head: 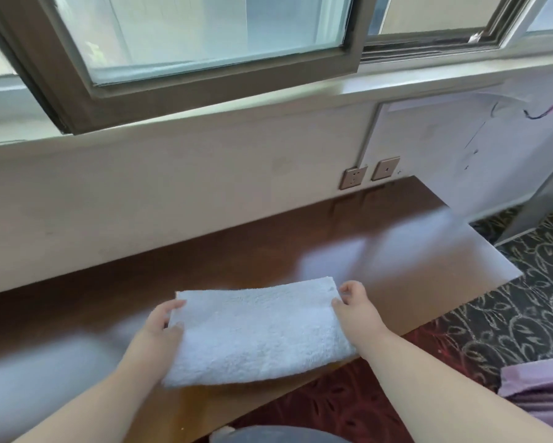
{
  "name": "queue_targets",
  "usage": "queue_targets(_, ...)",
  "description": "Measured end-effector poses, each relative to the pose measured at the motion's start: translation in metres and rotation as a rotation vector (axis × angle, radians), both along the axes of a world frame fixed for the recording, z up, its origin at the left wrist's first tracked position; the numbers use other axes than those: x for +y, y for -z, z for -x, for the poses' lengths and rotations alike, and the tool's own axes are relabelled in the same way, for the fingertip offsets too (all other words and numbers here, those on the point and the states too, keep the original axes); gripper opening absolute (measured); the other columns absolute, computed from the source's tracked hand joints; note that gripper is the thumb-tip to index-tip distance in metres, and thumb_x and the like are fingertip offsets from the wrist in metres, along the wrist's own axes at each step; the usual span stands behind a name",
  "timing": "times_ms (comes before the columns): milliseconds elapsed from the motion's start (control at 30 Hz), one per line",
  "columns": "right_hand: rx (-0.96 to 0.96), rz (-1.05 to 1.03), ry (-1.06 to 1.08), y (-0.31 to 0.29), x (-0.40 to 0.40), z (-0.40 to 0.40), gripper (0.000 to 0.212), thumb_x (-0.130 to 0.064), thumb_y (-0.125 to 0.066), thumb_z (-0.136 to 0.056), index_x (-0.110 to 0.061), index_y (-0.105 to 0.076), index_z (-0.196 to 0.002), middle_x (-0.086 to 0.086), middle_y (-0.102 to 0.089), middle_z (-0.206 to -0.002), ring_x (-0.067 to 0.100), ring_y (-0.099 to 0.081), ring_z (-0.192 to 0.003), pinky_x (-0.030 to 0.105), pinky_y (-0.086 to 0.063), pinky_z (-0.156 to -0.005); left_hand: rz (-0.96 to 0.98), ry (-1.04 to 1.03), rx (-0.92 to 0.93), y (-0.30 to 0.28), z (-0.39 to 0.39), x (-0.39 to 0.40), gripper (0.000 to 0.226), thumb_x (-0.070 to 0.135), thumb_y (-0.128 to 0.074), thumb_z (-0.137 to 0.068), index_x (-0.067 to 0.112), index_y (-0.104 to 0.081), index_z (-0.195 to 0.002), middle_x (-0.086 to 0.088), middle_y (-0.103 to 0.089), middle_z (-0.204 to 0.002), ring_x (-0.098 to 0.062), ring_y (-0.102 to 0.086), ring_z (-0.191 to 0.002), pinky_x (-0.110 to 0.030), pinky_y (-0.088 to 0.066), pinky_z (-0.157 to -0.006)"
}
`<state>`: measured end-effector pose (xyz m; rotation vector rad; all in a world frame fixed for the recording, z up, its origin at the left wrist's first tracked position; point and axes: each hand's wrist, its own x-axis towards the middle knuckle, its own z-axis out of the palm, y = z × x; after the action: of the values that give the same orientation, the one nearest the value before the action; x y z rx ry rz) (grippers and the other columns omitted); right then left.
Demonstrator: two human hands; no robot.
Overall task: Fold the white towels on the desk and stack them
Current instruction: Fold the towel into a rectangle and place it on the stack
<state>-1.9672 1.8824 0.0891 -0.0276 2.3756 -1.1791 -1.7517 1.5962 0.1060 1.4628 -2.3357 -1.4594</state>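
Note:
A folded white towel (256, 330) lies across the front edge of the glossy brown desk (380, 251), its near part hanging slightly past the edge. My left hand (163, 327) grips the towel's left end, thumb on top and fingers curled at the edge. My right hand (355, 305) pinches the towel's right end near its far corner. No other towel shows in the head view.
A wall with two sockets (369, 174) rises behind the desk, under a window sill (268, 100) and a sliding window. Patterned carpet (508, 314) lies to the right, below the desk's right edge. Purple cloth (537, 385) sits at the lower right.

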Motion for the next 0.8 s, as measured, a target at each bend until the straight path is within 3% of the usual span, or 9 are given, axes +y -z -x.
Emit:
queue_targets(67,0.019,-0.053,-0.033,0.004,0.000,0.025,0.020,-0.018,-0.047,-0.100,-0.034,-0.055,-0.091,-0.003,-0.063,-0.087,0.016,-0.053,-0.062,0.025,-0.041,-0.052,-0.013,0.074,-0.018,0.007,0.020,-0.004,0.038,0.017,-0.045,-0.099,0.049,-0.059,-0.115,0.010,-0.053,-0.083,-0.012,-0.042,-0.041,-0.023,-0.035,-0.041)
queue_targets(133,0.018,-0.071,-0.046,0.005,-0.001,0.047,0.035,-0.014,-0.045,-0.101,-0.039,-0.065,-0.087,-0.005,-0.064,-0.094,0.011,-0.053,-0.067,0.019,-0.041,-0.056,-0.035,0.115,-0.002,0.010,0.043,-0.005,0.039,0.016,-0.044,-0.101,0.044,-0.061,-0.122,0.012,-0.049,-0.071,-0.009,-0.040,-0.047,-0.024,-0.036,-0.046)
queue_targets(167,0.029,-0.071,-0.059,0.002,-0.003,0.059,0.041,-0.012,-0.043,-0.102,-0.043,-0.067,-0.087,-0.006,-0.065,-0.101,0.006,-0.054,-0.070,0.015,-0.041,-0.058,-0.043,0.140,0.007,0.009,0.056,-0.006,0.039,0.016,-0.044,-0.102,0.040,-0.060,-0.128,0.009,-0.057,-0.076,-0.012,-0.048,-0.054,-0.026,-0.041,-0.052)
queue_targets(233,0.083,-0.125,-0.129,0.000,-0.007,0.085,0.044,-0.010,-0.041,-0.102,-0.044,-0.068,-0.102,-0.002,-0.065,-0.112,0.002,-0.053,-0.071,0.013,-0.041,-0.067,-0.019,0.191,0.009,0.011,0.084,-0.007,0.040,0.016,-0.045,-0.103,0.030,-0.054,-0.139,-0.004,-0.067,-0.115,-0.024,-0.066,-0.093,-0.034,-0.051,-0.084)
queue_targets(267,0.111,-0.155,-0.172,-0.003,-0.009,0.099,0.043,-0.010,-0.041,-0.102,-0.040,-0.068,-0.115,-0.001,-0.063,-0.120,0.004,-0.053,-0.078,0.016,-0.040,-0.077,-0.009,0.203,0.005,0.011,0.098,-0.006,0.042,0.016,-0.047,-0.103,0.027,-0.051,-0.143,-0.006,-0.058,-0.136,-0.026,-0.060,-0.117,-0.036,-0.045,-0.102)
queue_targets(333,0.145,-0.198,-0.238,-0.007,-0.011,0.127,0.048,-0.011,-0.046,-0.097,-0.034,-0.062,-0.135,-0.005,-0.053,-0.137,0.005,-0.050,-0.100,0.018,-0.035,-0.089,-0.003,0.214,0.006,0.012,0.124,-0.005,0.050,0.019,-0.054,-0.101,0.024,-0.043,-0.149,-0.003,-0.040,-0.154,-0.024,-0.044,-0.136,-0.037,-0.035,-0.114)
queue_targets(500,0.174,-0.289,-0.399,-0.013,-0.024,0.207,0.067,-0.019,-0.056,-0.087,-0.037,-0.044,-0.150,-0.012,-0.031,-0.153,0.009,-0.046,-0.110,0.026,-0.042,-0.090,-0.033,0.286,-0.038,0.017,0.184,-0.002,0.082,0.025,-0.071,-0.089,0.024,-0.024,-0.157,-0.001,-0.023,-0.161,-0.022,-0.036,-0.141,-0.031,-0.034,-0.111)
queue_targets(633,0.171,-0.282,-0.486,0.001,-0.037,0.269,0.071,-0.017,-0.054,-0.088,-0.035,-0.037,-0.154,-0.009,-0.027,-0.156,0.010,-0.045,-0.109,0.026,-0.042,-0.086,-0.005,0.227,-0.077,0.027,0.228,0.001,0.085,0.024,-0.070,-0.090,0.030,-0.019,-0.158,0.003,-0.014,-0.163,-0.022,-0.035,-0.140,-0.024,-0.034,-0.097)
queue_targets(800,0.143,-0.305,-0.589,0.028,-0.052,0.327,0.075,-0.013,-0.054,-0.089,-0.033,-0.031,-0.158,-0.006,-0.022,-0.161,0.021,-0.046,-0.131,0.023,-0.037,-0.091,0.053,0.159,-0.150,0.052,0.272,0.003,0.084,0.021,-0.069,-0.092,0.028,-0.018,-0.159,0.000,-0.014,-0.163,-0.024,-0.033,-0.142,-0.024,-0.031,-0.100)
